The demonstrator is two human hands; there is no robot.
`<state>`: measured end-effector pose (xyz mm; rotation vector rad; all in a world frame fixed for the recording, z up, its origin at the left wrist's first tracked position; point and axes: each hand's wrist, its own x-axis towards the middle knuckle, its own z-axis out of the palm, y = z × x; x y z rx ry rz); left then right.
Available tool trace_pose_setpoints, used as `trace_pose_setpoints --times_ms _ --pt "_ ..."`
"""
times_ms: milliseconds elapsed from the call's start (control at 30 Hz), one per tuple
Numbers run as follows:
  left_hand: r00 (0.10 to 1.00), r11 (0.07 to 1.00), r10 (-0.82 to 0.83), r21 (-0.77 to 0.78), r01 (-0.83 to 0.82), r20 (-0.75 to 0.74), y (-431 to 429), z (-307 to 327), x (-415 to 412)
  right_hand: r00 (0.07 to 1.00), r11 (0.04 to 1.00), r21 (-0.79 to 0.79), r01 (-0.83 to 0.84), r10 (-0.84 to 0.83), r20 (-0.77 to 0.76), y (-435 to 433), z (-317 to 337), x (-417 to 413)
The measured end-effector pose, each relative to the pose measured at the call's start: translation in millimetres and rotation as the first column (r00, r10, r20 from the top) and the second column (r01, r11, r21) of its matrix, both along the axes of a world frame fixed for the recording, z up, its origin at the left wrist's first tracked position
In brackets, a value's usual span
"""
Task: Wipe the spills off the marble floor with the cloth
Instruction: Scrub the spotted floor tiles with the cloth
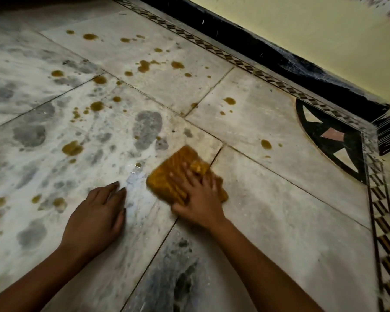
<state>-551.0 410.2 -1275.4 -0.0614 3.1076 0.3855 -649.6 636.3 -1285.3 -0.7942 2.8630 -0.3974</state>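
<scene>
On the pale marble floor (279, 199) most brown spills (72, 148) remain — right hand (198, 201) presses flat on the folded orange cloth (180, 156), left hand (97, 212) rests flat, empty.

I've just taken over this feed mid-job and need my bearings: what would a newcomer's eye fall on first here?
The orange-brown ribbed cloth lies at centre, pressed to the pale grey-veined marble floor under the right hand, while the left hand rests flat beside it. Amber-brown spill drops dot the tiles beyond and to the left. A black inlaid corner motif sits at far right by the wall.
</scene>
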Motion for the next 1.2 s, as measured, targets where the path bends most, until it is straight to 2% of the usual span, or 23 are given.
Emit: trace_pose_setpoints --times_ms 67,100,200,267,333,400,533,633,700,767,833,900,967,1067,1200 --pt "1.000 1.000 0.004 0.008 -0.004 -0.015 0.0 -1.5 1.1 0.997 0.997 -0.022 -0.071 0.070 -0.036 44.4 -3.8 36.8" --pt "1.000 1.000 0.005 0.009 -0.004 -0.020 0.0 -1.7 1.1 0.997 0.999 -0.014 -0.045 0.044 -0.061 71.2 -5.2 45.5" --pt "0.999 1.000 0.003 0.024 -0.003 -0.039 -0.8 -0.3 -1.5 0.970 0.970 0.051 0.236 -0.232 -0.073 124.4 -0.6 18.8" --pt "0.999 1.000 0.000 0.017 0.000 -0.042 -1.1 -1.1 -2.7 0.909 0.905 0.088 0.417 -0.415 -0.037 115.2 4.9 -25.2" --pt "0.999 1.000 0.000 0.019 0.001 -0.044 -1.5 -2.0 -1.5 0.866 0.863 0.101 0.495 -0.499 0.020 77.6 9.2 -63.7" --pt "0.999 1.000 -0.007 0.018 0.008 -0.041 -1.4 -3.2 0.6 0.884 0.886 0.091 0.455 -0.461 0.070 31.7 8.2 -77.5" --pt "0.999 1.000 -0.007 0.015 0.008 -0.034 -0.7 -3.0 2.1 0.979 0.979 0.054 0.195 -0.198 0.049 -22.5 4.1 -30.8" --pt "1.000 1.000 0.010 0.023 -0.009 -0.027 3.2 -1.2 6.7 0.998 0.998 -0.010 -0.059 0.059 -0.007 6.2 1.8 37.5" --pt "0.999 1.000 0.004 0.021 -0.003 -0.032 3.7 -0.8 12.4 0.987 0.989 -0.004 -0.146 0.145 -0.073 57.4 -3.6 69.6" --pt "0.999 1.000 -0.010 0.021 0.011 -0.042 0.1 -3.0 18.2 0.993 0.997 0.043 -0.062 0.066 -0.094 109.8 -3.1 67.3" --pt "0.999 1.000 -0.015 0.026 0.016 -0.038 -2.9 -6.4 22.5 0.984 0.980 0.098 0.173 -0.168 -0.053 137.8 3.4 38.6" --pt "0.999 0.999 -0.012 0.035 0.013 -0.038 -4.3 -8.6 23.2 0.930 0.922 0.128 0.365 -0.366 -0.020 128.6 9.4 -4.9" --pt "0.999 0.999 -0.010 0.037 0.011 -0.035 -4.5 -10.0 24.1 0.886 0.880 0.136 0.454 -0.462 0.033 91.4 11.8 -45.7" --pt "0.999 0.999 -0.034 0.009 0.034 -0.016 -6.6 -8.4 28.3 0.900 0.904 0.106 0.414 -0.424 0.104 20.4 10.6 -72.7" --pt "0.998 0.998 -0.056 -0.016 0.056 -0.009 -9.9 -4.3 33.2 0.976 0.979 0.099 0.176 -0.187 0.110 -41.0 5.5 -29.3"
